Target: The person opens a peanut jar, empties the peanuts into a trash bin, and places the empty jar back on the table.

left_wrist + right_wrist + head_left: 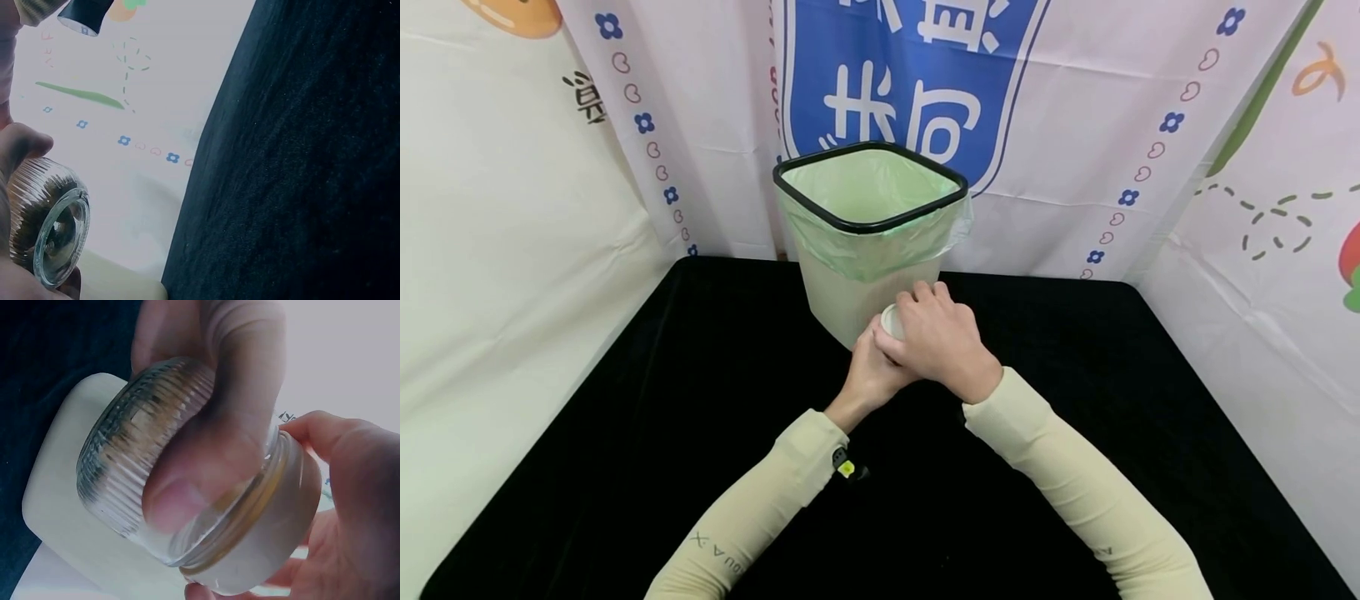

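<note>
A ribbed clear glass jar with a cream-white lid is held tilted between both hands, close in front of the bin. My left hand grips the glass body, its thumb lying across the ribs. With its fingers curled around the lid's side, my right hand holds the lid. The lid sits on the jar's mouth, and a yellowish band shows along its edge. Something brownish shows through the ribbed glass. In the left wrist view the round base of the jar faces the camera. The head view shows little more than the lid.
A pale waste bin with a black rim and a green bag liner stands at the back of the black-covered table. Printed white curtains enclose the table at the back and both sides.
</note>
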### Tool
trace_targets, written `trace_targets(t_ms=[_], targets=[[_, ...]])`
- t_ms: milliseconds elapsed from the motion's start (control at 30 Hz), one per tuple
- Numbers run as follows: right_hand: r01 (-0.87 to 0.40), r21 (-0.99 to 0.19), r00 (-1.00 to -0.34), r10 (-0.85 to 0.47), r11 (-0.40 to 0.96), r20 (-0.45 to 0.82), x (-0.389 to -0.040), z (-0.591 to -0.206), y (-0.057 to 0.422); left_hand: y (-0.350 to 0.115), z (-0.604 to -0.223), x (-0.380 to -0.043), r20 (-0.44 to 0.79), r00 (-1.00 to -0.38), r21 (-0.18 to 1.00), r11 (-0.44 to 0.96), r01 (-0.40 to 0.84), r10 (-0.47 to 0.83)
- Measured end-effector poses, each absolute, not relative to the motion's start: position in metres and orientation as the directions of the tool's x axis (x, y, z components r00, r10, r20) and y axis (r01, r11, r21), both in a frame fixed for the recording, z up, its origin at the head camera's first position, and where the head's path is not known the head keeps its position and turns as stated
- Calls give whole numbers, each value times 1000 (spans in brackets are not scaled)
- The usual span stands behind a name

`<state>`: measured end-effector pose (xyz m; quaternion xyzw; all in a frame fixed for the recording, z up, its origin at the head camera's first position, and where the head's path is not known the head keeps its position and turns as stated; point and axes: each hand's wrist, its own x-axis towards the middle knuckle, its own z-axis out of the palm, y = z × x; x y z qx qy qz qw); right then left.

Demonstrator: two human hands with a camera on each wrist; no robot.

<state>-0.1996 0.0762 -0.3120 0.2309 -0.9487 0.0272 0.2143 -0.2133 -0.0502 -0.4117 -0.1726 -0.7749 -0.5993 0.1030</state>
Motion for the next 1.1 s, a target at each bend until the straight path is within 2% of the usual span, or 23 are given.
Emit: trace_targets(t_ms=[167, 300, 567, 667, 867, 1100], targets=[[-457, 65, -791, -438, 887, 427, -198, -313, 78, -52, -412, -212, 360, -920, 885, 255, 390, 158], [-447, 65, -806, -433, 892, 403, -197, -309, 78, -52, -412, -212, 350, -922, 879, 281, 384, 167], [-332, 4, -851, -301, 943, 431, -194, -301, 70, -51, -410, -212, 350, -924, 867, 319, 382, 154], [-291, 24, -838, -267, 956, 476, -191, -303, 65, -51, -410, -212, 356, -924, 869, 313, 383, 142], [-220, 96, -756, -232, 971, 611, -188, -312, 57, -51, -411, -212, 345, -929, 874, 317, 369, 131], [-216, 84, -772, -222, 973, 596, -190, -315, 54, -49, -410, -211, 375, -917, 842, 364, 399, 137]])
